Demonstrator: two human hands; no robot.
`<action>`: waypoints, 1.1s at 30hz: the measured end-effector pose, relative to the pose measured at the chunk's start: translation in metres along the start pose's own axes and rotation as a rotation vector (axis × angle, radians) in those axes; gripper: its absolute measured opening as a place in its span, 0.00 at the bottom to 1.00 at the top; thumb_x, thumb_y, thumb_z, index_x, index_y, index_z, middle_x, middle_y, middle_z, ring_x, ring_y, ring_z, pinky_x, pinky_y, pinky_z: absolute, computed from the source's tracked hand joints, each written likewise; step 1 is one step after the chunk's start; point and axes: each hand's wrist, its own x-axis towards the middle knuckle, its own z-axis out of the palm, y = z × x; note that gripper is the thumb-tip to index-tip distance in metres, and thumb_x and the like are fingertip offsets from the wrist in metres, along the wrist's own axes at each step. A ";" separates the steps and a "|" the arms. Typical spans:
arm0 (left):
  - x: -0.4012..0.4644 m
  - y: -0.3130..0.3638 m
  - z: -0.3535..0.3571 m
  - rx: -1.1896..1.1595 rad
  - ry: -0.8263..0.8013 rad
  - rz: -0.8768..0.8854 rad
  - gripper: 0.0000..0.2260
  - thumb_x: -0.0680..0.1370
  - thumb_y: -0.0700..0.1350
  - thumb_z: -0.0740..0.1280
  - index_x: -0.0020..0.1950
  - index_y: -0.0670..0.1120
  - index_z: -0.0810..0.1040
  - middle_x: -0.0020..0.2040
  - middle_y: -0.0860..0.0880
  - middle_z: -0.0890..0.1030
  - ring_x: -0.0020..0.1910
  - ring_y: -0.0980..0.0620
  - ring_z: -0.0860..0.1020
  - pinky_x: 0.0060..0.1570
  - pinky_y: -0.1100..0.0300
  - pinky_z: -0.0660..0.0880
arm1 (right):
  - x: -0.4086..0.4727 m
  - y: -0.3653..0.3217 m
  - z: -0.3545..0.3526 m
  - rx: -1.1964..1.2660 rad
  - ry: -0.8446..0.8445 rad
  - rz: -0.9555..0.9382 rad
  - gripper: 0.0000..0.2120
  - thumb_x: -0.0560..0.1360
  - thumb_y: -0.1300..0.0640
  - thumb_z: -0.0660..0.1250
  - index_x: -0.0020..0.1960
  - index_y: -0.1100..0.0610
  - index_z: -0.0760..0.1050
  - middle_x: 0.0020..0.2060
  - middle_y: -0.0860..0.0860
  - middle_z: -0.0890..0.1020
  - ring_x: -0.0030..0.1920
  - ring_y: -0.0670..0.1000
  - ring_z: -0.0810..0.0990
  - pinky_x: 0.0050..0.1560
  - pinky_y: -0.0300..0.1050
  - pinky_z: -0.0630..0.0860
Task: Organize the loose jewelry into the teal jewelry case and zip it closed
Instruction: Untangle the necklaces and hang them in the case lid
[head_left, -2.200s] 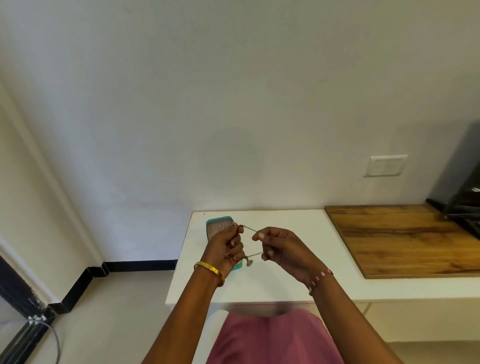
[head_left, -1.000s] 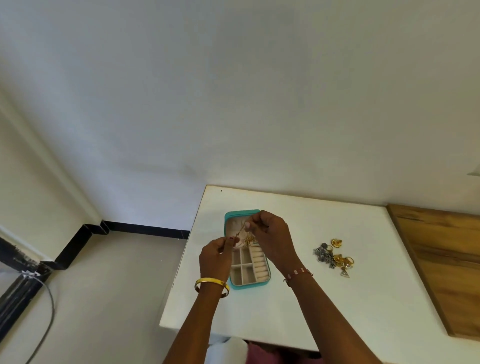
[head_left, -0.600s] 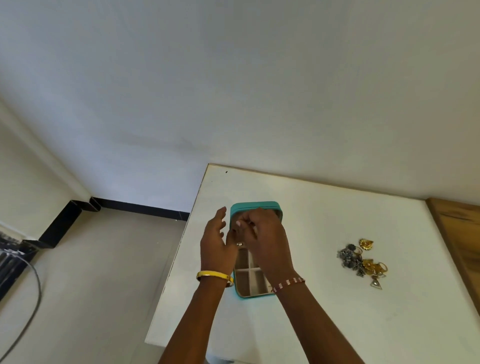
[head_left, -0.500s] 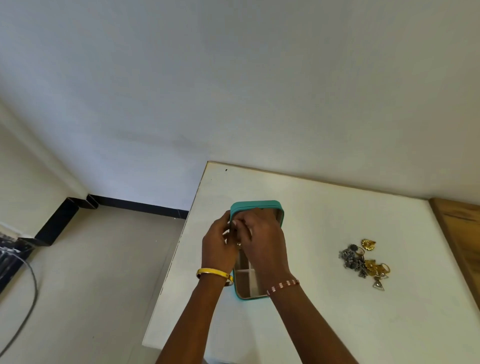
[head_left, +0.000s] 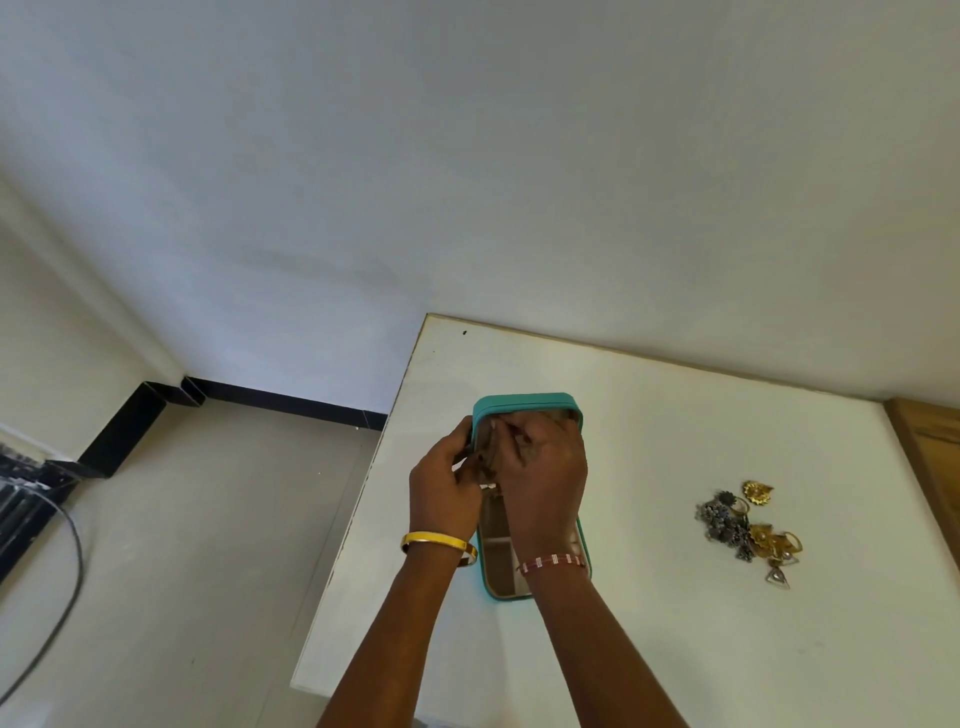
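Both hands meet over the far half of the open teal case (head_left: 527, 402), whose long axis runs away from the person near the table's (head_left: 675, 415) left edge. The left hand (head_left: 444, 499) and right hand (head_left: 545, 478) have curled fingers, but whether they pinch anything I cannot tell. The loose jewelry (head_left: 748, 527) lies well apart toward the right edge, nearer the right hand.

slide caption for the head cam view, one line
Both hands, left and right, work inside the open teal case; loose jewelry waits on the white table.
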 end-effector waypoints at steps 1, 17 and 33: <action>0.000 0.000 0.000 0.005 0.001 0.004 0.19 0.76 0.36 0.63 0.66 0.43 0.70 0.62 0.43 0.77 0.61 0.46 0.75 0.61 0.58 0.69 | 0.001 -0.002 0.000 0.049 0.004 0.076 0.07 0.71 0.59 0.70 0.47 0.60 0.81 0.43 0.55 0.84 0.44 0.53 0.81 0.47 0.32 0.72; -0.001 0.001 0.000 0.002 0.016 -0.003 0.19 0.76 0.37 0.63 0.67 0.44 0.70 0.62 0.44 0.77 0.61 0.46 0.75 0.61 0.56 0.70 | -0.001 0.019 -0.008 -0.138 -0.050 -0.063 0.07 0.69 0.59 0.72 0.46 0.59 0.80 0.45 0.56 0.84 0.47 0.57 0.80 0.50 0.42 0.71; -0.034 -0.020 -0.002 -0.033 0.027 -0.079 0.18 0.77 0.38 0.61 0.68 0.43 0.68 0.65 0.43 0.74 0.63 0.46 0.74 0.56 0.63 0.68 | -0.041 0.053 -0.061 -0.028 0.003 0.184 0.05 0.70 0.66 0.69 0.43 0.58 0.79 0.37 0.51 0.80 0.36 0.51 0.77 0.38 0.35 0.72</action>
